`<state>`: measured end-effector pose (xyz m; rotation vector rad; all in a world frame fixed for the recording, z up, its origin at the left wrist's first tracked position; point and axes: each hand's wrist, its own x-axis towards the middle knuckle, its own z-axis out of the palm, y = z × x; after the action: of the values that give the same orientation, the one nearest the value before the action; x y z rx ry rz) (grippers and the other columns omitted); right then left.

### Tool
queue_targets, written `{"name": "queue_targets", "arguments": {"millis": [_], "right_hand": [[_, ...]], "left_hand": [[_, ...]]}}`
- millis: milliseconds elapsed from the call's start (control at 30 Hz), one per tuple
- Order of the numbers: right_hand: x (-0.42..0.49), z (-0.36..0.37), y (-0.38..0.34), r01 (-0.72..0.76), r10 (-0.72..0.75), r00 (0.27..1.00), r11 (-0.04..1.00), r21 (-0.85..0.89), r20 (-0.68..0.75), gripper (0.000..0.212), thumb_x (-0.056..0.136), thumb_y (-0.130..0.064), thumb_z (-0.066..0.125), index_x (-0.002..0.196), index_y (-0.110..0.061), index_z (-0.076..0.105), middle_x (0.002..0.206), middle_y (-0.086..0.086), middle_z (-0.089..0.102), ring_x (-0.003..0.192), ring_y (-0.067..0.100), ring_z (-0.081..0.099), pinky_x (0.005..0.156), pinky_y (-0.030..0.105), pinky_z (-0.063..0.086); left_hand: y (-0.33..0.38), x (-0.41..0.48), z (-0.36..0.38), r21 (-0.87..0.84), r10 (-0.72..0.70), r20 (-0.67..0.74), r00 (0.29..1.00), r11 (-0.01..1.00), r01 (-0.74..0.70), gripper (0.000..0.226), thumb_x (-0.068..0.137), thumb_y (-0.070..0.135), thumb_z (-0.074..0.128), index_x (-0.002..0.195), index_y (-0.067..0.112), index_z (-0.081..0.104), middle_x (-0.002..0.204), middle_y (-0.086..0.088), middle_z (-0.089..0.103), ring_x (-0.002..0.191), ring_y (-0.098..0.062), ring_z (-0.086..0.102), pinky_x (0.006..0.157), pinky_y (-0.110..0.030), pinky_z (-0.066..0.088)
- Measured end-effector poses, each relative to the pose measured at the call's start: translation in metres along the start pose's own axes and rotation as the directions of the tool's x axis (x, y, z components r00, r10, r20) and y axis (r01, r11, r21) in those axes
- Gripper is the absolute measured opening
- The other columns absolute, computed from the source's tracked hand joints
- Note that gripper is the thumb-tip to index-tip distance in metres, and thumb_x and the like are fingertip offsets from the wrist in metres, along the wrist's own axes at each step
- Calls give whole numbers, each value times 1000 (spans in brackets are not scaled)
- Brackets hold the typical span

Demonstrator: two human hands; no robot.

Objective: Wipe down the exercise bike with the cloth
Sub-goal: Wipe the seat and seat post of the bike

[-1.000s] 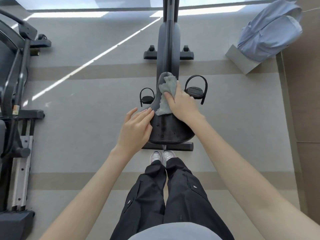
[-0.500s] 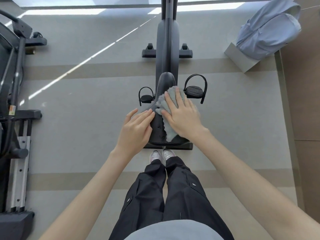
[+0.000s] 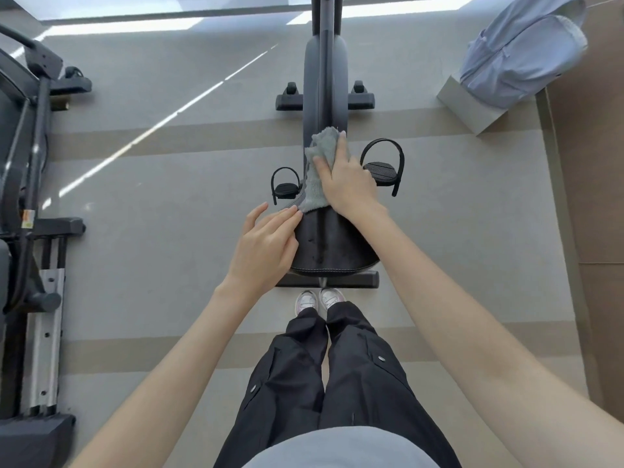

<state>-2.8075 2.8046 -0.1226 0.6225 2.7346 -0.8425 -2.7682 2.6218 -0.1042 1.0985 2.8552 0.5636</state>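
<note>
I look straight down on a dark exercise bike (image 3: 326,72) standing in the middle of the floor. Its black saddle (image 3: 332,244) is nearest me and shows wet streaks. A grey-green cloth (image 3: 317,173) lies over the saddle's narrow nose. My right hand (image 3: 347,180) presses the cloth down with straight fingers pointing away from me. My left hand (image 3: 266,248) rests flat against the saddle's left edge, fingers straight. Two black pedals with straps (image 3: 383,168) stick out on either side of the frame.
Another black fitness machine (image 3: 30,204) with a metal rail fills the left edge. A pale blue backpack (image 3: 523,49) sits on a grey box (image 3: 472,106) at the upper right, beside a brown wall. My legs and shoes (image 3: 319,298) stand just behind the saddle on grey carpet.
My right hand slid the cloth back over the saddle's wide part, then forward again to its nose. My left hand stayed on the saddle's left edge.
</note>
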Motion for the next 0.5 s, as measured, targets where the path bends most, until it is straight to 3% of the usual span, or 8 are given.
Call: {"name": "queue_targets", "arguments": {"millis": [67,167,267,367,500], "right_hand": [[-28,2,15,25,-27,1000,990,-137,-11,67,98,-51,26,149,-11,13,127,20,54,106,40,56,84,46,44],[-61,3,41,58,-64,998,979,-198,-26,60,98,-51,27,147,-17,24,137,15,48,118,35,48,90,49,43],[-89,4,70,80,-79,997,996,49,-17,54,99,-45,33,147,-20,25,148,11,34,134,29,30,107,41,27],[-119,12,87,17,-19,1000,933,360,2,52,100,-40,32,148,-26,18,155,3,17,144,19,10,113,31,14],[-121,21,80,-6,25,999,932,361,-48,53,100,-40,31,149,-26,16,156,3,14,144,18,7,112,31,15]], "left_hand": [[0,1,-1,-7,-5,4,1000,1000,5,34,89,5,44,115,-3,64,118,-13,66,107,-25,64,108,-47,31],[4,5,-2,-9,9,21,1000,1000,-9,35,89,4,46,120,-3,61,124,-14,63,112,-25,61,109,-45,29],[9,9,0,0,60,68,996,998,-60,37,90,6,46,123,-1,59,130,-13,59,120,-25,56,111,-42,26],[13,19,4,14,120,126,985,992,-123,39,92,10,45,128,1,56,136,-12,54,127,-24,51,113,-42,23],[9,30,5,67,151,197,969,984,-167,42,94,16,37,131,2,54,140,-11,50,131,-23,46,115,-42,18]]}}
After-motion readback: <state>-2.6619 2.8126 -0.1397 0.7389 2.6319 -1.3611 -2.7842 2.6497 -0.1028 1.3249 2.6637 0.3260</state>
